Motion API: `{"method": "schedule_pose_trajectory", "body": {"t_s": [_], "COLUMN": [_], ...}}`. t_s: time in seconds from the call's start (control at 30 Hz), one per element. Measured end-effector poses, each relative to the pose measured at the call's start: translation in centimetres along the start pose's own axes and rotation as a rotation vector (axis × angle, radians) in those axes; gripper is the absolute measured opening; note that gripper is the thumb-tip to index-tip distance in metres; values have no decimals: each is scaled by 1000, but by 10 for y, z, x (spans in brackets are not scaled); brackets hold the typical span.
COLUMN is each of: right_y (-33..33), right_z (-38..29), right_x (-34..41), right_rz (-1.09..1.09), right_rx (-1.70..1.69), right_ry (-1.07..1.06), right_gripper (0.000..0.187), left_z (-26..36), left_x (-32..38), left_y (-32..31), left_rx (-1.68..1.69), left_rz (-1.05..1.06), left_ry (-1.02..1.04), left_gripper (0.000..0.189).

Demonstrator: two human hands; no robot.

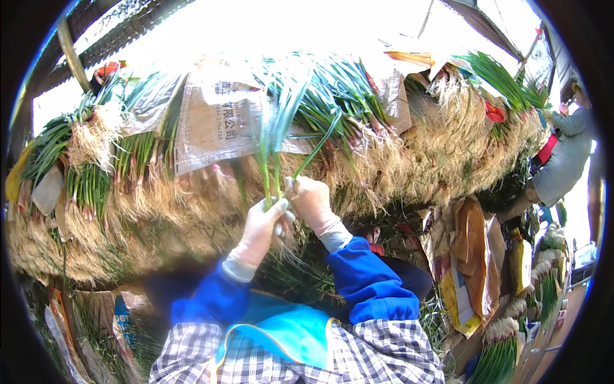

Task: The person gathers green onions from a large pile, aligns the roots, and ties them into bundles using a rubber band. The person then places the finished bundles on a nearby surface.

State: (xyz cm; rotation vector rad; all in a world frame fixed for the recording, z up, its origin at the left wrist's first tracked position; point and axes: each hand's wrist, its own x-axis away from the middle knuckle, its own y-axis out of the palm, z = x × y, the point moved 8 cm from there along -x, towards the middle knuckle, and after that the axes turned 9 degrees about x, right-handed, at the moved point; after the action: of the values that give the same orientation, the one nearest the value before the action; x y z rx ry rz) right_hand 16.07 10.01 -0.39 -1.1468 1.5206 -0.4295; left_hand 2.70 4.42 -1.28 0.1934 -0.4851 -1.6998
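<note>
In front of me, my left hand [261, 228], in a thin pale glove, grips a few spring onions [277, 177] upright. Their green leaves rise above the fist and blur at the top, while thin roots hang below. Beside it, my right hand [311, 201], also gloved, pinches a single green leaf [317, 146] that slants up to the right. Both hands are close together, their fingers nearly touching. Behind them runs a long heap of spring onions [369, 149] with pale, stringy roots facing me.
A woven sack [216, 120] bearing writing covers part of the heap. At right, another person [568, 149] stands by the heap's end. Brown paper and plastic sacks [472, 264] hang below it. Bundled spring onions [496, 350] are lined up at lower right.
</note>
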Motion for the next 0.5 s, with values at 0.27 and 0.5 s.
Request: {"method": "schedule_pose_trajectory", "body": {"t_s": [0.27, 0.5], "right_y": [-44, -59], "right_z": [20, 63], "right_x": [59, 42], "right_rz": [-481, -337], "right_rx": [156, 344], "right_ry": [-309, 37], "right_gripper": [42, 25], "left_z": [6, -54], "left_x": [11, -46], "left_y": [7, 34], "left_rx": [425, 141], "left_rz": [-191, -54], "left_ry": [-24, -195], "left_gripper": [17, 16]}}
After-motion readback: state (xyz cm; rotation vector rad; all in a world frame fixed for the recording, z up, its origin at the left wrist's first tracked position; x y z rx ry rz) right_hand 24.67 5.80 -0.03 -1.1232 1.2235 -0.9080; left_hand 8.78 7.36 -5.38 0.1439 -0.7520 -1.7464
